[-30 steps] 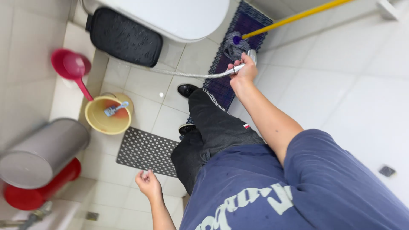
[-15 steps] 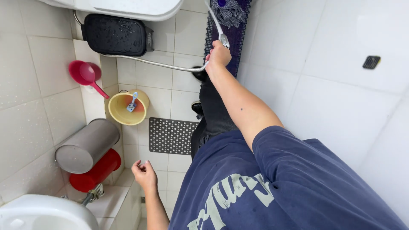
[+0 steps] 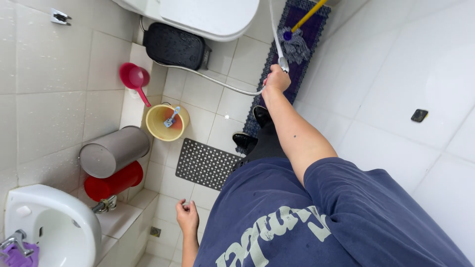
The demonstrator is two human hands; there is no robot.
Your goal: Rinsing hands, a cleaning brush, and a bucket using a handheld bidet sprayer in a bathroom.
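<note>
Gripping a sprayer (image 3: 283, 64) in a closed fist, the right hand (image 3: 277, 79) reaches out over the dark rug (image 3: 309, 37), its hose (image 3: 208, 78) trailing left across the floor tiles toward the black bin (image 3: 173, 45) under the toilet (image 3: 208, 17). Just beyond the sprayer a mop (image 3: 296, 47) lies on the rug. The left hand (image 3: 188, 216) hangs low with fingers loosely curled and holds nothing, near the perforated mat (image 3: 205, 164), with the yellow bucket (image 3: 167, 122) farther off.

Navy printed T-shirt (image 3: 316, 217), black trousers (image 3: 264, 146), black shoes (image 3: 246, 140)
</note>
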